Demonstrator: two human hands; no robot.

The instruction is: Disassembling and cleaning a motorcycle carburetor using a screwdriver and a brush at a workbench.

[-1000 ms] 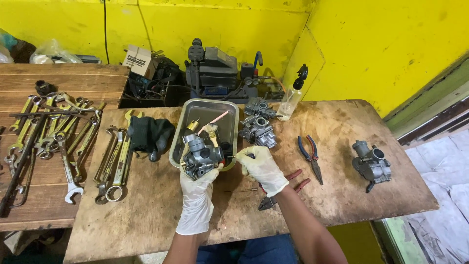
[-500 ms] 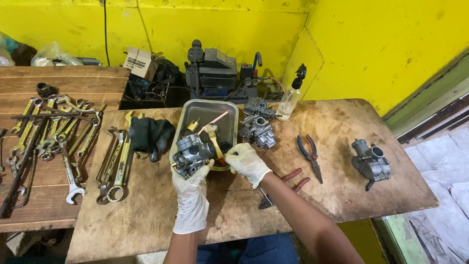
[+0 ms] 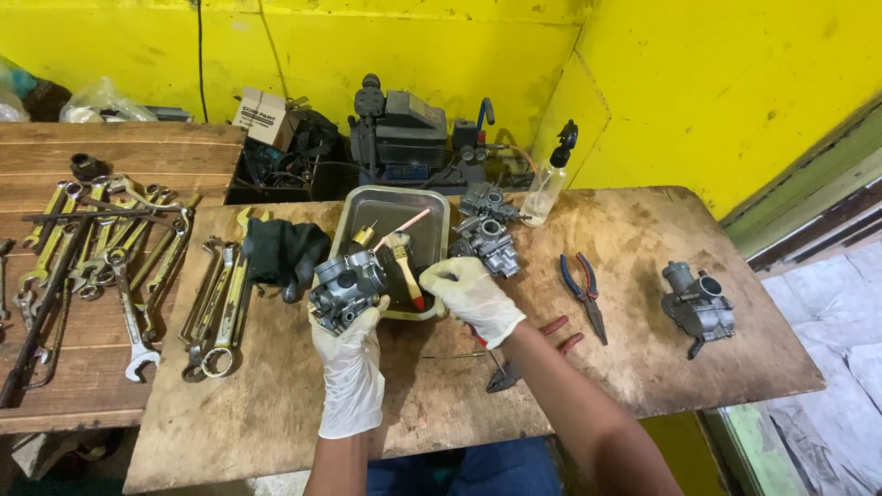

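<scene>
Bench inventory, head view.

- Left hand (image 3: pixel 347 349), white glove – grasping a grey carburetor (image 3: pixel 347 287), held up just above the near-left corner of the metal tray (image 3: pixel 367 204). Fingers wrapped under the body; grip looks firm.
- Right hand (image 3: pixel 473 292), white glove – at the tray's near-right corner, fingers curled round the lower end of a brush w/ wooden handle (image 3: pixel 405 264). Handle slants up into the tray; bristle end hard to make out against the dark tray contents.
- Tray – rectangular, steel, centre of wooden table (image 3: pixel 276 404); dark inside, a pinkish rod leaning across it.
- 2 more carburetors (image 3: pixel 490 241) just right of tray, touching or nearly so. Another carburetor (image 3: pixel 698 303) well apart, far right.
- Blue-handled pliers (image 3: pixel 582 289) and red-handled pliers (image 3: pixel 537 349) right of the hands.
- Black gloves (image 3: pixel 280 250) left of tray; spanners (image 3: pixel 220 303) beside them, more on the wooden bench further left.
- Spray bottle (image 3: pixel 549 179), clear, behind the tray on the right.

Step in hand, as judged – brushing the carb body clean over the tray. Next move calls for bringing the brush tip to the carb face, keeping the part over the tray so drips stay in, steady left grip while the right works.
</scene>
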